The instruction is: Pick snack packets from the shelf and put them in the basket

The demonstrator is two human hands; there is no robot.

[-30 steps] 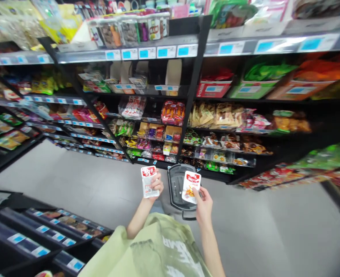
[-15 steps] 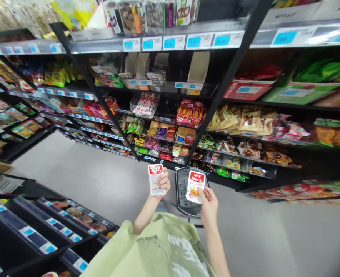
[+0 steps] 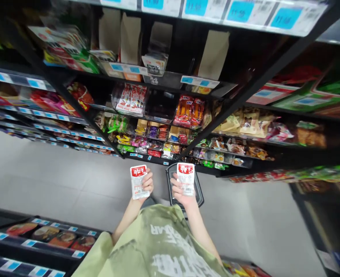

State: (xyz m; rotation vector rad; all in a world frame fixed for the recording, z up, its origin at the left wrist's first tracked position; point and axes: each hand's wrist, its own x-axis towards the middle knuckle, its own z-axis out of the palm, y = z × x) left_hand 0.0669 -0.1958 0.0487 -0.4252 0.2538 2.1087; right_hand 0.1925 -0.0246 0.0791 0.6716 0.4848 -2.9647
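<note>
In the head view my left hand (image 3: 147,184) is closed around the right edge of a red-and-white snack packet (image 3: 137,182), held upright with small print on its face. My right hand (image 3: 181,193) grips a second red-and-white snack packet (image 3: 186,177) from its lower left side, its printed back towards me. Both packets are at about the same height, a short way apart. Below and behind the right-hand packet a dark shopping basket (image 3: 199,192) rests on the floor, partly hidden by my hand and forearm.
Ahead stand black shelves with bagged snacks, among them red sausage packs (image 3: 189,111) and white-and-red packs (image 3: 131,99). A price-tag rail (image 3: 210,11) juts out at the top. At lower left is another shelf (image 3: 22,243). Grey floor (image 3: 72,181) lies between.
My right hand has turned its packet over, from the picture side to the printed back, and has shifted left. The view has moved closer to the shelves. The left hand keeps its packet.
</note>
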